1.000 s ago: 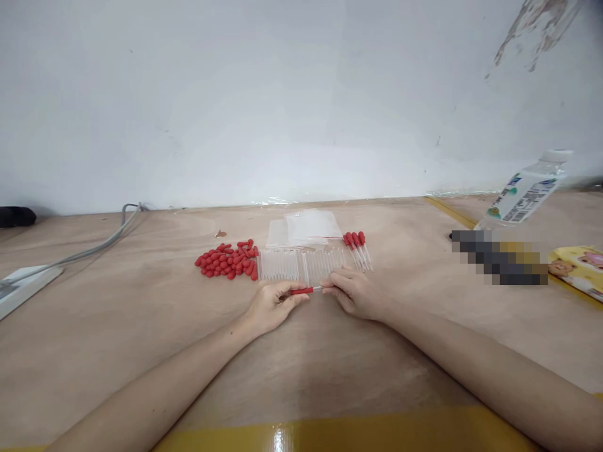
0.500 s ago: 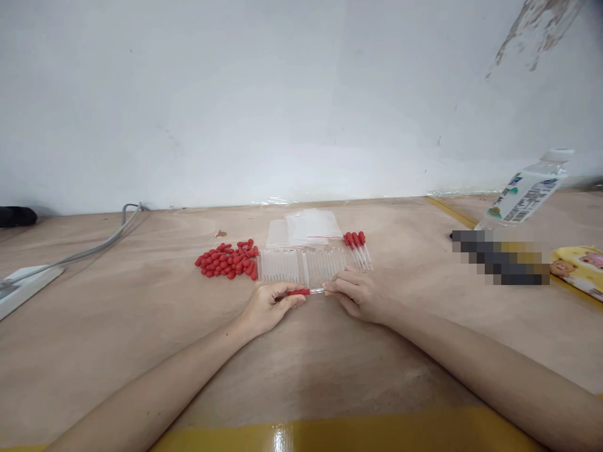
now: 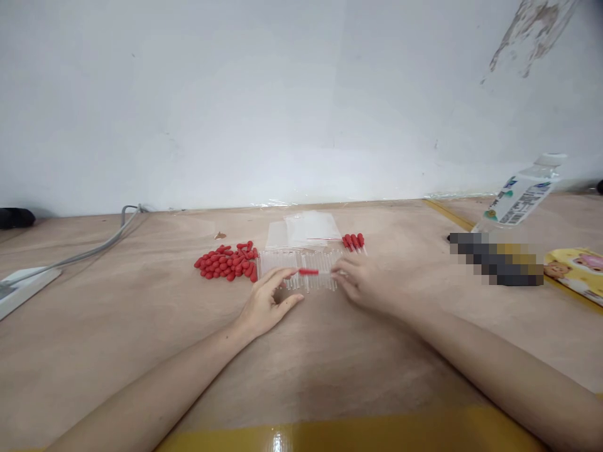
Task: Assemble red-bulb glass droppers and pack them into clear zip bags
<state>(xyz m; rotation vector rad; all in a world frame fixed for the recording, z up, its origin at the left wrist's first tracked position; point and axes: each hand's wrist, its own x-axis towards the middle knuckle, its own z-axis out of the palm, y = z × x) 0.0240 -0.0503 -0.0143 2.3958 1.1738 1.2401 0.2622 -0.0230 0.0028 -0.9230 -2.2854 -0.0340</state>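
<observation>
Between the fingers of my right hand [image 3: 360, 281] is a dropper [image 3: 309, 272], its clear tube in my grip and its red rubber bulb pointing left. My left hand [image 3: 269, 301] is open, thumb and fingers apart, just left of the bulb; whether a fingertip touches it I cannot tell. Beneath and behind both hands lie rows of clear tubes [image 3: 304, 284]. A heap of red rubber bulbs [image 3: 226, 262] is to the left of the tubes. Several finished-looking droppers with red bulbs [image 3: 353, 241] lie side by side behind my right hand, their tubes partly hidden.
Clear plastic bags [image 3: 311, 227] lie behind the tubes. On the right are a tilted bottle [image 3: 521, 196], a blurred-out dark object [image 3: 499, 260] and a yellow packet [image 3: 577, 273]. A grey cable [image 3: 101, 245] runs to a white power strip [image 3: 31, 285] on the left.
My left hand has let go of the red bulb and its fingers have spread. My right hand has lifted the dropper away from me, over the tubes.
</observation>
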